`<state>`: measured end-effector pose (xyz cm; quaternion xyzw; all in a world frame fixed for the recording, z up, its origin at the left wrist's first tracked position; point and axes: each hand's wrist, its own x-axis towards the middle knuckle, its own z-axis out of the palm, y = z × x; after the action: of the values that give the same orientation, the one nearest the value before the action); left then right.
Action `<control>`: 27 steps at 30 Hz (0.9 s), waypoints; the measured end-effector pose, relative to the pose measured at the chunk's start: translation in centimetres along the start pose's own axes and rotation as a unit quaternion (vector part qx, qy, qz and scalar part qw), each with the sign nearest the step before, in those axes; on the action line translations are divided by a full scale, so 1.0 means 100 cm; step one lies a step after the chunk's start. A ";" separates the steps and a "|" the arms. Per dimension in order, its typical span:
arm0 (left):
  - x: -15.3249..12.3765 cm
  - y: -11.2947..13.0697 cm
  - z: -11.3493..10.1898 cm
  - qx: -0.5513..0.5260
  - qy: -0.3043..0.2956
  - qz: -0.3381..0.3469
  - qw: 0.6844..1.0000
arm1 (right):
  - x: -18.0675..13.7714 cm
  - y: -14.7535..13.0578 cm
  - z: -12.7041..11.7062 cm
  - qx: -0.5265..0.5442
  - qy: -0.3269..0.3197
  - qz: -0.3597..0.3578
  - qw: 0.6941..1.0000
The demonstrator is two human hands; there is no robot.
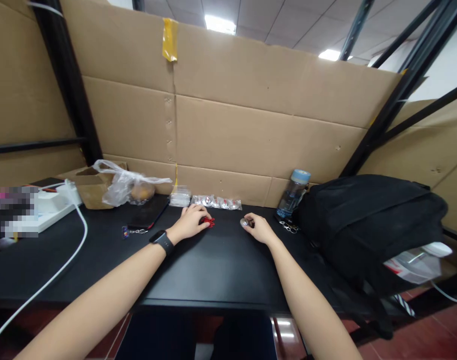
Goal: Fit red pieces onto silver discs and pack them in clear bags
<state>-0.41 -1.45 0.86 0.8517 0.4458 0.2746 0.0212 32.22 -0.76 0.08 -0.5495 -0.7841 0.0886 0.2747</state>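
Note:
My left hand (192,221), with a dark watch at the wrist, rests on the table with its fingers curled over a bundle of red cord (209,221). Part of the bundle is hidden under the fingers. A short way to the right, my right hand (260,228) pinches a small round silvery thing (245,223) between thumb and fingers, low over the tabletop; its exact kind is too small to tell. Just behind the hands lies a row of small clear packets (217,202) with silvery and red pieces inside. A stack of clear plastic pieces (180,196) sits at the row's left end.
On the black table (213,280), a phone-like dark slab (149,214), a cardboard box (91,190), a plastic bag (119,187) and a white power strip (50,212) stand left. A bottle (293,195) and black backpack (371,220) stand right. Cardboard (228,130) walls the back.

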 end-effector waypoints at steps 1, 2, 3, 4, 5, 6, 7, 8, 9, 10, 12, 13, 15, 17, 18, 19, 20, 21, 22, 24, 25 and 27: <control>0.001 0.000 0.001 -0.003 -0.003 0.007 1.000 | 0.000 0.001 0.001 0.003 0.004 0.000 1.000; 0.002 0.000 0.001 -0.005 -0.006 0.014 1.000 | 0.001 0.002 0.002 0.006 0.007 0.002 1.000; 0.003 0.000 0.001 -0.004 -0.008 0.020 1.000 | 0.001 0.003 0.003 0.009 0.010 0.003 1.000; 0.003 0.001 0.002 -0.001 -0.011 0.024 1.000 | 0.001 0.003 0.003 0.013 0.013 0.005 1.000; 0.003 0.001 0.002 0.005 -0.013 0.029 0.999 | 0.001 0.004 0.003 0.016 0.015 0.006 1.000; 0.003 0.002 0.002 0.012 -0.012 0.033 0.999 | 0.001 0.004 0.003 0.018 0.017 0.006 1.000; 0.002 0.002 0.003 0.020 -0.011 0.038 0.999 | 0.001 0.004 0.003 0.021 0.020 0.004 1.000; 0.001 0.003 0.003 0.028 -0.009 0.042 0.999 | 0.001 0.004 0.002 0.022 0.023 0.002 0.999; 0.000 0.004 0.003 0.034 -0.009 0.045 0.998 | 0.001 0.003 0.002 0.024 0.026 0.000 0.999; 0.000 0.006 0.003 0.040 -0.012 0.048 0.998 | 0.001 0.002 0.000 0.026 0.030 -0.002 0.999; -0.001 0.008 0.002 0.051 -0.020 0.050 0.997 | 0.000 -0.001 -0.002 0.031 0.041 -0.005 0.999; -0.001 0.009 0.002 0.057 -0.022 0.049 0.997 | 0.000 -0.003 -0.003 0.035 0.047 -0.004 0.998; -0.001 0.012 0.001 0.067 -0.019 0.048 0.996 | 0.000 -0.008 -0.005 0.047 0.055 0.000 0.997; -0.001 0.013 0.000 0.074 -0.015 0.049 0.996 | -0.001 -0.012 -0.006 0.063 0.054 0.007 0.997; -0.001 0.013 -0.001 0.076 -0.015 0.050 0.996 | -0.001 -0.013 -0.006 0.070 0.054 0.008 0.996; -0.001 0.014 -0.001 0.076 -0.018 0.051 0.996 | -0.001 -0.014 -0.006 0.077 0.053 0.008 0.996; -0.001 0.014 0.000 0.074 -0.023 0.052 0.996 | -0.001 -0.015 -0.006 0.083 0.054 0.006 0.995; -0.002 0.014 0.000 0.070 -0.029 0.052 0.996 | -0.001 -0.016 -0.005 0.088 0.055 0.003 0.995; -0.002 0.014 0.001 0.067 -0.034 0.052 0.996 | -0.001 -0.017 -0.005 0.095 0.057 0.000 0.994; -0.002 0.014 0.002 0.065 -0.045 0.053 0.995 | -0.001 -0.020 -0.004 0.114 0.056 -0.007 0.992; -0.001 0.014 0.003 0.067 -0.045 0.055 0.995 | -0.001 -0.023 -0.004 0.125 0.055 -0.010 0.991; 0.000 0.016 0.004 0.068 -0.034 0.058 0.995 | -0.002 -0.029 -0.003 0.151 0.055 -0.016 0.987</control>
<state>0.96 -2.35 0.98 0.8846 0.4121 0.2151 -0.0375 30.11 -2.11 1.55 -0.4926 -0.7543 0.1716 0.3985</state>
